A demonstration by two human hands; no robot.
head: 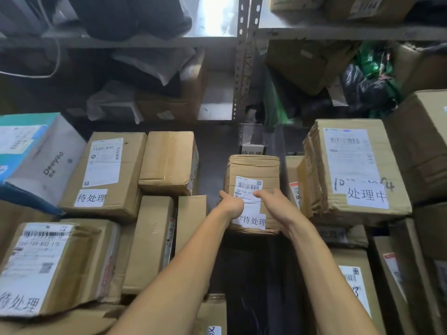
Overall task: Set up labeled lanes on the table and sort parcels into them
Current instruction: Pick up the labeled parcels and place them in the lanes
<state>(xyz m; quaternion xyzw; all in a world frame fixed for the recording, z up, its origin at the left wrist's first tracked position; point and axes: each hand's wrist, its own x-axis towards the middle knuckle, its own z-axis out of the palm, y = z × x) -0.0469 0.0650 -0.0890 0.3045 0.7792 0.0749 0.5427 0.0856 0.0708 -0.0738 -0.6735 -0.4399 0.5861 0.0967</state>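
We are gripping the small parcel (254,170) from both sides: our left hand (231,204) is curling round its left edge and our right hand (275,206) round its right, with both thumbs lying on top. The parcel is sitting mid-width toward the table's (212,151) far edge, just before a lane sign (251,151), between a labelled box (104,172) leftward and a large box (355,165) rightward.

Our two bare forearms stretch forward from the bottom edge, drawing closer together toward the wrists. Our left hand (231,204) lies back-up on the near left of the cardboard parcel (252,169), thumb stretched forward along its edge and fingers curled under, mostly hidden. Our right hand (275,206) grips the near right side, thumb pointing left across the top and fingers wrapped over the edge.
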